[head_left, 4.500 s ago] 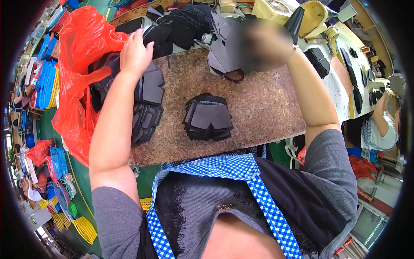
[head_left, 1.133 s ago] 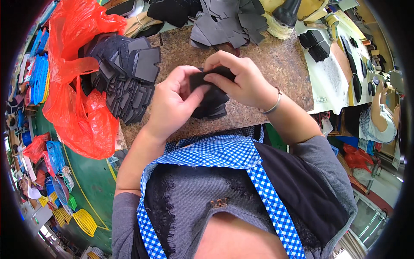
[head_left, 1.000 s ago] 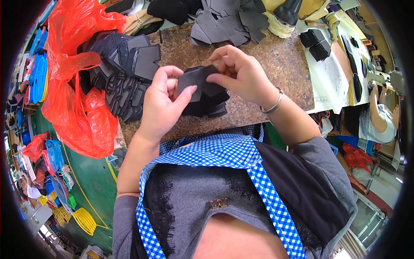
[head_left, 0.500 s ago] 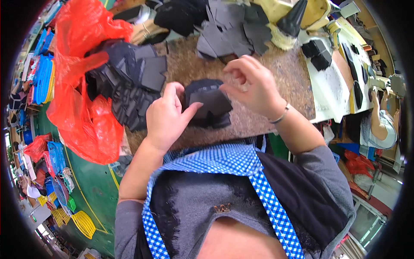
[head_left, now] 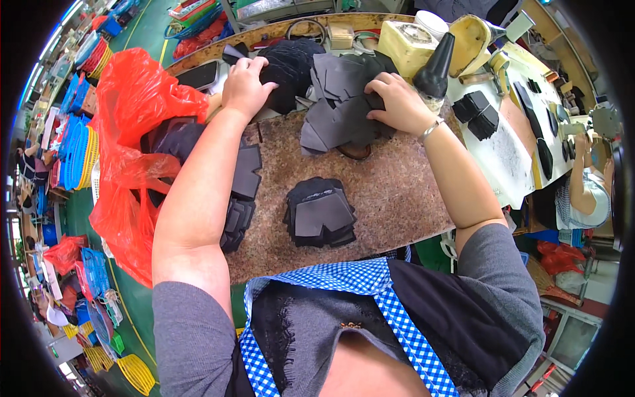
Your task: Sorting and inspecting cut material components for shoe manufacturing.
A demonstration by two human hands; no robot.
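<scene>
Head view shows us both arms stretched to the far side of the board [head_left: 397,198]. Our left hand [head_left: 246,85] lies with bent fingers on a black fuzzy heap [head_left: 291,69], and whether it grips anything we cannot tell. Our right hand [head_left: 395,102] is closed on the grey pieces [head_left: 337,99], a loose pile of flat cut shapes with angled edges. The stack [head_left: 321,213] of dark cut pieces rests in the middle of the board, well apart from both hands and nearer to our body, between the two forearms; its top piece is grey and smooth. More dark pieces [head_left: 241,192] lie under our left forearm, at the left edge of the board. Beside them stands a red bag [head_left: 135,126] of thin shiny plastic, open, with dark pieces inside. The board has a rough brown speckled surface. Behind the right hand stands a black cone [head_left: 436,66].
</scene>
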